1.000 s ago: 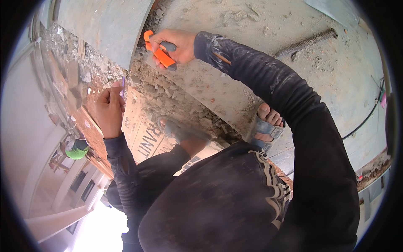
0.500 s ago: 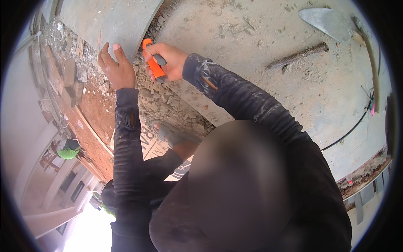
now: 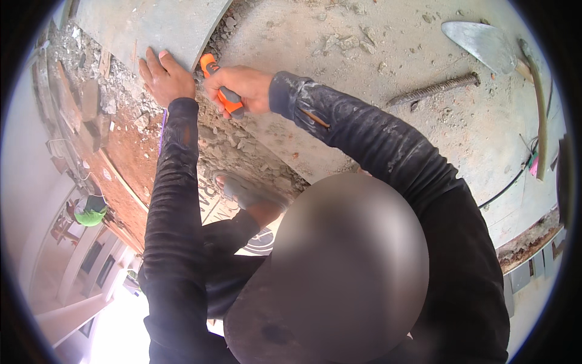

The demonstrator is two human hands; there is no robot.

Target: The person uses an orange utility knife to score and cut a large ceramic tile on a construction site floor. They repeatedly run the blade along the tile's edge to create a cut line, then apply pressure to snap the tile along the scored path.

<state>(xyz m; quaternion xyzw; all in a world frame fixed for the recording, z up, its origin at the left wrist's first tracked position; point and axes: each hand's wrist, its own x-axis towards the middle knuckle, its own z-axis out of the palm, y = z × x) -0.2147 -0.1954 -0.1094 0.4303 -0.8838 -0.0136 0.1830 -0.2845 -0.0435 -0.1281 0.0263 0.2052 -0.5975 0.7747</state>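
My left hand point(image 3: 167, 79) lies flat with its fingers apart on the near edge of a grey board point(image 3: 163, 27). My right hand point(image 3: 236, 88) is wrapped round an orange and dark-grey utility knife point(image 3: 230, 97). The knife's orange front end meets the board's near right corner; no blade can be made out. Crumbled rubble point(image 3: 242, 142) lies below both hands, beside the edge of a pale slab point(image 3: 327, 115).
On the slab at the right are a ribbed steel bar point(image 3: 433, 89), a trowel point(image 3: 479, 43) and a curved stick point(image 3: 536, 115). A black cable point(image 3: 506, 194) runs near them. Wood scraps point(image 3: 91, 100) lie at the left. My sandalled foot point(image 3: 248, 194) rests by the rubble.
My left hand has come down from a raised pose onto the board and moved slightly up in view. My right hand has shifted a little, tilting the knife across toward the board's corner.
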